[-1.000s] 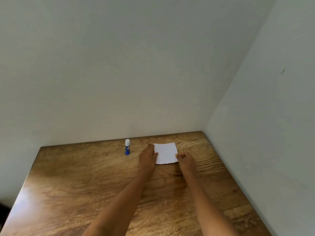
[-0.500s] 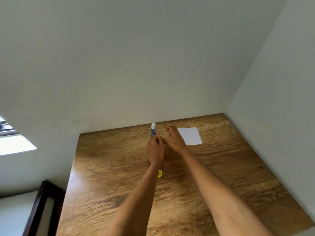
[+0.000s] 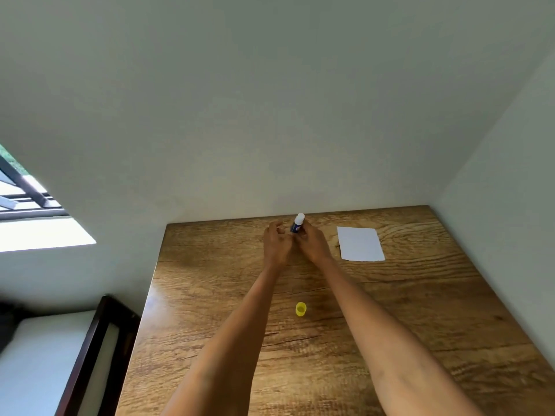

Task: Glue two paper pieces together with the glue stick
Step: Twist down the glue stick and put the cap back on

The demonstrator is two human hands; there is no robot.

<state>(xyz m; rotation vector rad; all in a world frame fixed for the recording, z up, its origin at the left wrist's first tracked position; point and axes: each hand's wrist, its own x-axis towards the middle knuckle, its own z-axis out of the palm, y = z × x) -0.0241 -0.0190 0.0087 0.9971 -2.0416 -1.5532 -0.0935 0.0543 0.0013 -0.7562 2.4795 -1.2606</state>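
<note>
A blue glue stick (image 3: 297, 225) with a white top stands near the far edge of the wooden table (image 3: 390, 325). My right hand (image 3: 313, 243) grips its lower body from the right. My left hand (image 3: 277, 243) sits just left of the stick, fingers curled beside it; I cannot tell whether it touches. A white paper piece (image 3: 359, 244) lies flat to the right of my hands. A yellow cap (image 3: 301, 309) lies on the table between my forearms.
Walls close the table at the back and right. A dark wooden frame with a pale mattress (image 3: 90, 355) stands left of the table. A window (image 3: 27, 199) is at the far left.
My hands left the paper and moved left to the glue stick. My right hand has closed on the stick. The view has swung left, bringing the yellow cap, the bed frame and the window into sight.
</note>
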